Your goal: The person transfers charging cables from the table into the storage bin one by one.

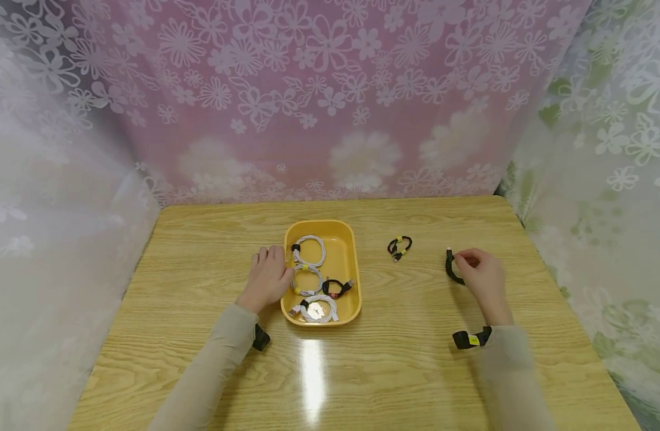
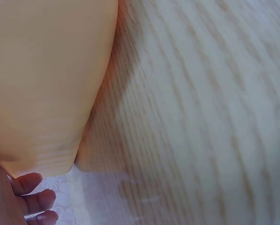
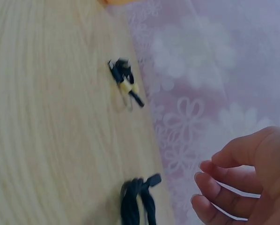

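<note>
A yellow tray [image 1: 340,245] holds several coiled cables, among them a white cable [image 1: 310,264] at the top and a black cable [image 1: 335,288] at the right. My left hand [image 1: 266,278] grips the tray's left rim, with the thumb over the edge and fingertips [image 2: 39,200] showing past the wall in the left wrist view. On the right, my right hand [image 1: 481,280] is beside a coiled black cable [image 1: 450,267]. In the right wrist view its fingers [image 3: 236,150] are loosely bent, apart from the black cable, with nothing between them.
Another small black cable [image 1: 400,248] with yellow ties lies on the wooden table [image 1: 405,371] between the tray and the right hand. A pink floral curtain [image 1: 330,120] hangs behind the table, and pale floral cloth [image 1: 620,197] closes off the sides.
</note>
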The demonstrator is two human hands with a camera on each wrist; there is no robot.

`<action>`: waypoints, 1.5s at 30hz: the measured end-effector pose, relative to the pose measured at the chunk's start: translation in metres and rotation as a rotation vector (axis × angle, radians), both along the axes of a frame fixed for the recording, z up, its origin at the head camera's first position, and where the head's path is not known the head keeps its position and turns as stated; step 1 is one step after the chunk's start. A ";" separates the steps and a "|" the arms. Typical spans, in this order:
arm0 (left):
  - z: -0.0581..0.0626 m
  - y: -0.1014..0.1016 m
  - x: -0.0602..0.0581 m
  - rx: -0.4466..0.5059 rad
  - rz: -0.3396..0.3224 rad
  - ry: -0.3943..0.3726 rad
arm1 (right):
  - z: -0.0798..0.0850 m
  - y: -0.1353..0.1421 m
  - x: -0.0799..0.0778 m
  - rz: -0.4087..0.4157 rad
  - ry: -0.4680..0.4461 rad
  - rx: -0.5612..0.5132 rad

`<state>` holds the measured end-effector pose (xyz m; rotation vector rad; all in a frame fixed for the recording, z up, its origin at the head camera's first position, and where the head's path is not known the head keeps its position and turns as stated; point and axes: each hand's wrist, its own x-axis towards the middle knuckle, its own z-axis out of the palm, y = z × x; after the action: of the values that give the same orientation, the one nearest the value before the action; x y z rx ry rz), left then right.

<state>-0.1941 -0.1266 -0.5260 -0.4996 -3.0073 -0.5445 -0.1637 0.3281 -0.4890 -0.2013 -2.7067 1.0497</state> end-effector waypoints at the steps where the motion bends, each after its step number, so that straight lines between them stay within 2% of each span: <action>1: 0.000 0.000 0.000 0.003 0.000 0.000 | -0.002 0.004 0.001 -0.015 -0.008 0.010; 5: 0.001 0.000 0.001 0.004 -0.001 0.005 | -0.008 0.017 0.007 -0.092 -0.048 0.054; 9: 0.002 0.000 0.002 0.005 -0.002 0.007 | -0.015 0.028 0.012 -0.155 -0.144 0.076; 14: 0.001 0.000 0.002 0.014 -0.001 0.001 | -0.024 0.037 0.016 -0.194 -0.238 0.106; 19: 0.001 0.000 0.002 0.015 -0.004 0.002 | -0.033 0.041 0.016 -0.208 -0.288 0.123; 37: 0.001 0.000 0.002 0.027 -0.006 0.002 | -0.041 0.035 0.002 -0.250 -0.296 0.107; 45: 0.000 0.000 0.001 0.026 -0.006 0.016 | -0.041 0.033 0.002 -0.263 -0.270 0.080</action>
<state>-0.1935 -0.1271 -0.5264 -0.5088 -2.9799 -0.5766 -0.1618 0.3608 -0.5297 -0.7098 -2.8441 0.8912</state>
